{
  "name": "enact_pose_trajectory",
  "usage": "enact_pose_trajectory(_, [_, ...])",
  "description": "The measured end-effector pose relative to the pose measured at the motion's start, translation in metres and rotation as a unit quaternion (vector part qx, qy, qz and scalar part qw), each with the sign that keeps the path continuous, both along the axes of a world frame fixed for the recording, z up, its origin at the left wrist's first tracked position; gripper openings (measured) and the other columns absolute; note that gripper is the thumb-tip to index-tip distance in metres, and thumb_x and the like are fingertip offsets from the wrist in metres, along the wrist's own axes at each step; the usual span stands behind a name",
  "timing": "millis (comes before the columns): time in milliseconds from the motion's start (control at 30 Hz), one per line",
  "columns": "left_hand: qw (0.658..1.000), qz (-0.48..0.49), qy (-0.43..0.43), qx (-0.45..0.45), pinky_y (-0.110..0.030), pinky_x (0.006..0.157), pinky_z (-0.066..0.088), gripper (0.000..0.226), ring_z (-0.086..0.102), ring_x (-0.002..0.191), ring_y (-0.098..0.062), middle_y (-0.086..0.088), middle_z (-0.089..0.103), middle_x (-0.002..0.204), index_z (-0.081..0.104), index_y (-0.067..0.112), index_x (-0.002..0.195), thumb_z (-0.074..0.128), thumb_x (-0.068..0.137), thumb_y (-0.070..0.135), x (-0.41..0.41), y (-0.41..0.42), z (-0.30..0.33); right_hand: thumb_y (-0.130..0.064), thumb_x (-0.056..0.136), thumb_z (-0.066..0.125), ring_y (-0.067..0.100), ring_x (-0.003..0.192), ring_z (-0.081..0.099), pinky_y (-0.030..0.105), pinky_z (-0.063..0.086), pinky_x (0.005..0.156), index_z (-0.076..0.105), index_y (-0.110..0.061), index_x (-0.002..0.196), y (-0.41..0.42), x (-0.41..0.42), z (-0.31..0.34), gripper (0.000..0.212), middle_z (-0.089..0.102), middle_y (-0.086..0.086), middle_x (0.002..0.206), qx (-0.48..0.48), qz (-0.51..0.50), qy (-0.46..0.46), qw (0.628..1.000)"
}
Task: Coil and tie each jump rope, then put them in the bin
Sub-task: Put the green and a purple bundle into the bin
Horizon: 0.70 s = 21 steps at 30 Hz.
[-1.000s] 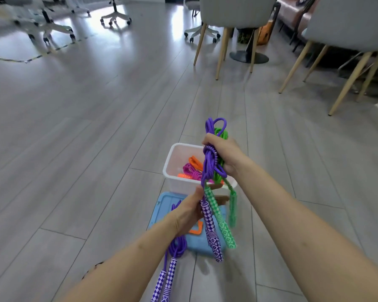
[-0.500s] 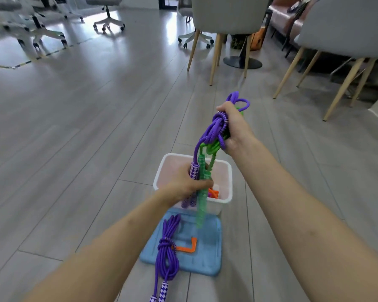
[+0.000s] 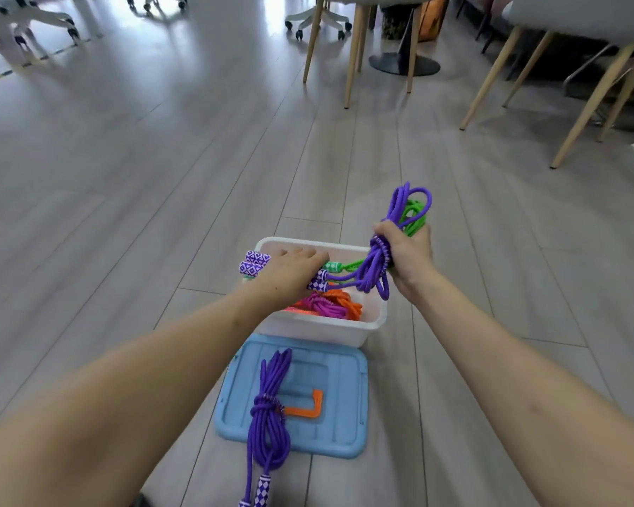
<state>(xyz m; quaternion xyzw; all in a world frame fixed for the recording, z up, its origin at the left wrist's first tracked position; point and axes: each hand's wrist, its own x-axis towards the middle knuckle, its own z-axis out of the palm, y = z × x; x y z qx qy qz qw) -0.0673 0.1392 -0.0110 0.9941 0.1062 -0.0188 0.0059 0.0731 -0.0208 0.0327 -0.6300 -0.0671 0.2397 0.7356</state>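
Observation:
My right hand (image 3: 405,256) grips a coiled purple jump rope (image 3: 372,274) together with a green jump rope (image 3: 414,214), their loops sticking out above my fist. My left hand (image 3: 290,274) holds the ropes' patterned handles (image 3: 253,263) over the white bin (image 3: 319,329), level with its rim. Coiled pink and orange ropes (image 3: 330,305) lie inside the bin. A second tied purple rope (image 3: 268,415) lies on the blue lid (image 3: 337,393) in front of the bin, its handles trailing onto the floor.
An orange L-shaped piece (image 3: 306,404) lies on the lid. Wooden chair legs (image 3: 352,56) stand beyond the bin, more (image 3: 586,100) at the right, and office chair bases (image 3: 26,20) at the far left. Grey plank floor surrounds the bin.
Both hands have dropped with the purple and green ropes, turning the bundle from upright to nearly flat over the bin. My left hand moved to the bin's left rim.

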Motion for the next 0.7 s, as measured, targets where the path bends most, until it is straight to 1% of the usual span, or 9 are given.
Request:
enact_pose_trajectory(67, [1.0, -0.013, 0.013, 0.011, -0.044, 0.095, 0.042, 0.044, 0.055, 0.118, -0.03, -0.004, 0.059, 0.125, 0.049, 0.022, 0.131, 0.066, 0.092, 0.033, 0.005, 0.0, -0.011, -0.019, 0.065, 0.08, 0.022, 0.064, 0.067, 0.036, 0.057, 0.061, 0.045, 0.004, 0.127, -0.001, 0.004, -0.015, 0.075, 0.063, 0.017, 0.094, -0.038, 0.02, -0.028, 0.999])
enact_pose_trajectory(167, [1.0, -0.019, 0.009, -0.014, -0.042, 0.095, 0.042, 0.042, 0.057, 0.115, -0.027, 0.0, 0.063, 0.122, 0.054, 0.027, 0.129, 0.068, 0.091, 0.039, 0.013, -0.004, -0.023, -0.009, 0.079, 0.078, 0.017, 0.065, 0.069, 0.033, 0.058, 0.063, 0.045, -0.007, 0.125, 0.001, 0.011, -0.028, 0.057, 0.065, 0.015, 0.102, -0.086, 0.079, -0.055, 0.992])
enact_pose_trajectory(300, [1.0, 0.001, 0.021, 0.009, -0.042, 0.1, 0.038, 0.047, 0.055, 0.122, -0.028, -0.001, 0.062, 0.128, 0.051, 0.028, 0.133, 0.069, 0.091, 0.037, 0.014, -0.011, -0.048, -0.011, 0.081, 0.078, 0.017, 0.075, 0.069, 0.03, 0.061, 0.064, 0.043, -0.017, 0.127, 0.004, 0.007, -0.033, 0.058, 0.064, 0.006, 0.103, -0.161, 0.135, -0.16, 0.965])
enact_pose_trajectory(367, [0.998, 0.029, 0.029, -0.04, -0.042, 0.1, 0.038, 0.052, 0.052, 0.125, -0.029, -0.003, 0.059, 0.134, 0.05, 0.026, 0.134, 0.071, 0.09, 0.043, 0.014, -0.009, -0.054, -0.012, 0.079, 0.079, 0.016, 0.075, 0.067, 0.03, 0.061, 0.065, 0.044, -0.018, 0.123, 0.009, 0.005, -0.036, 0.056, 0.064, 0.005, 0.101, -0.191, 0.158, -0.21, 0.946])
enact_pose_trajectory(433, [0.989, 0.052, 0.059, -0.126, -0.042, 0.101, 0.04, 0.064, 0.051, 0.125, -0.028, -0.004, 0.057, 0.137, 0.051, 0.024, 0.137, 0.075, 0.085, 0.052, 0.012, -0.001, -0.052, -0.015, 0.077, 0.08, 0.015, 0.079, 0.067, 0.032, 0.06, 0.067, 0.044, -0.022, 0.121, 0.015, 0.003, -0.04, 0.057, 0.064, 0.0, 0.099, -0.221, 0.194, -0.257, 0.92])
enact_pose_trajectory(500, [0.975, 0.095, 0.064, -0.192, -0.04, 0.1, 0.045, 0.067, 0.055, 0.118, -0.024, -0.003, 0.059, 0.133, 0.053, 0.022, 0.136, 0.078, 0.082, 0.054, 0.007, 0.011, -0.047, -0.022, 0.074, 0.082, 0.017, 0.087, 0.066, 0.034, 0.057, 0.07, 0.043, -0.028, 0.122, 0.023, 0.0, -0.046, 0.062, 0.063, -0.005, 0.101, -0.248, 0.245, -0.326, 0.879])
enact_pose_trajectory(567, [0.959, 0.166, -0.013, -0.232, -0.041, 0.095, 0.05, 0.052, 0.06, 0.111, -0.024, -0.004, 0.061, 0.13, 0.056, 0.02, 0.133, 0.072, 0.091, 0.046, -0.003, 0.024, -0.043, -0.026, 0.073, 0.083, 0.021, 0.098, 0.062, 0.034, 0.051, 0.078, 0.044, -0.027, 0.128, 0.033, -0.003, -0.053, 0.068, 0.06, -0.002, 0.112, -0.288, 0.293, -0.401, 0.819])
enact_pose_trajectory(633, [0.944, 0.232, -0.102, -0.213, -0.045, 0.095, 0.051, 0.04, 0.06, 0.116, -0.03, -0.009, 0.055, 0.137, 0.051, 0.014, 0.139, 0.056, 0.103, 0.031, -0.014, 0.033, -0.043, -0.027, 0.077, 0.084, 0.029, 0.125, 0.05, 0.037, 0.045, 0.1, 0.04, -0.021, 0.146, 0.043, -0.004, -0.066, 0.083, 0.052, 0.007, 0.136, -0.341, 0.337, -0.47, 0.741])
enact_pose_trajectory(700, [0.932, 0.262, -0.151, -0.202, -0.045, 0.096, 0.049, 0.043, 0.055, 0.122, -0.03, -0.011, 0.047, 0.147, 0.04, 0.012, 0.149, 0.045, 0.106, 0.017, -0.025, 0.035, -0.044, -0.035, 0.083, 0.083, 0.032, 0.151, 0.022, 0.044, 0.028, 0.122, 0.02, -0.022, 0.161, 0.049, -0.007, -0.079, 0.101, 0.026, 0.011, 0.163, -0.396, 0.379, -0.5, 0.67])
